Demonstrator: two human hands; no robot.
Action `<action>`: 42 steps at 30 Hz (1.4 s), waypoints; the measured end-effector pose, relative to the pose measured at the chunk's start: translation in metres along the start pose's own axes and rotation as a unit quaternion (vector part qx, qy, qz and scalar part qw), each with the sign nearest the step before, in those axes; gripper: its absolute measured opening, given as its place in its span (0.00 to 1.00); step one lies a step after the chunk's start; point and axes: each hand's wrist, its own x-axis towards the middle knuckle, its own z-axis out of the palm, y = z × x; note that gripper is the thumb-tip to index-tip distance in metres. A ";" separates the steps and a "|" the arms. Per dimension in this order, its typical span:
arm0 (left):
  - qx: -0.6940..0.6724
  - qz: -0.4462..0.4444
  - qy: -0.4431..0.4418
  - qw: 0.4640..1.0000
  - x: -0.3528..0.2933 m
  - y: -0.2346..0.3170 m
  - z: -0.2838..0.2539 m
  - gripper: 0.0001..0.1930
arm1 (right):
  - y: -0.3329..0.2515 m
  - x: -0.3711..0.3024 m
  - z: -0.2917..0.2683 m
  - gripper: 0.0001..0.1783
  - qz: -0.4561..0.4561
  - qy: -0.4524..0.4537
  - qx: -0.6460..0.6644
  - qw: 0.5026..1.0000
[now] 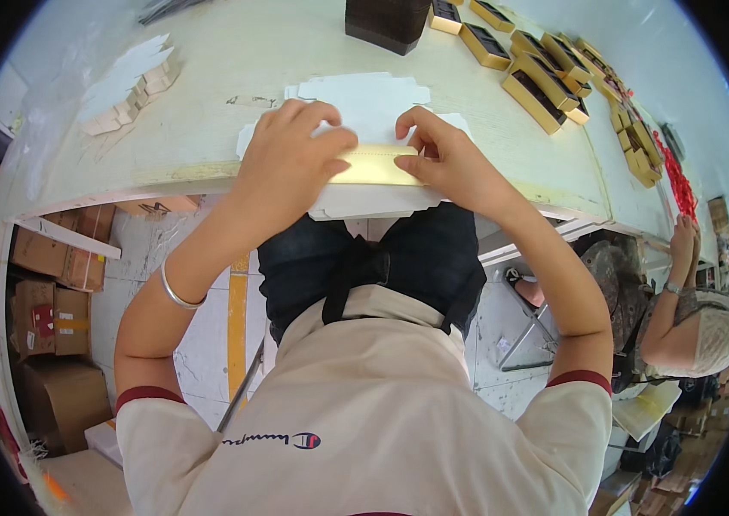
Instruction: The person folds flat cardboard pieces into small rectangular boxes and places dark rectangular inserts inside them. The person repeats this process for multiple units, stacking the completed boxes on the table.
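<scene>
A gold cardboard strip [377, 165], seemingly a folded flap of a box blank, lies at the table's front edge between my hands. My left hand [291, 159] curls over its left end, thumb and forefinger bent together. At the right end, the thumb and bent fingers of my right hand [449, 162] pinch the strip. White card sheets [364, 93] with cut, notched edges lie flat beneath and beyond my hands. A white card part [373, 204] juts over the edge toward my lap. My fingers hide both ends of the strip.
Stacked white card pieces [128, 86] stand at the far left. A dark brown box [386, 26] sits at the back. Several gold open boxes [541, 96] are piled at the right, near red ribbons [678, 176]. Another person's hand [684, 241] is at the right. Cartons [59, 387] fill the lower left.
</scene>
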 end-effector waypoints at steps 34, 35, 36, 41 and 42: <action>-0.510 -0.212 0.008 0.833 0.030 0.019 -0.006 0.35 | -0.054 0.010 0.019 0.18 -0.180 0.138 -0.176 0.958; -0.529 -0.210 0.016 0.822 0.032 0.018 -0.006 0.35 | -0.053 0.008 0.015 0.19 -0.216 0.138 -0.145 0.955; -0.526 -0.223 0.059 0.819 0.033 0.017 -0.007 0.30 | -0.050 0.004 0.009 0.20 -0.251 0.137 -0.116 0.951; -0.432 -0.300 -0.065 0.848 0.042 -0.029 -0.041 0.23 | -0.036 -0.027 -0.033 0.25 -0.372 0.162 -0.392 0.826; -0.423 -0.305 -0.117 0.845 0.044 -0.035 -0.046 0.24 | -0.032 -0.031 -0.034 0.23 -0.366 0.154 -0.410 0.821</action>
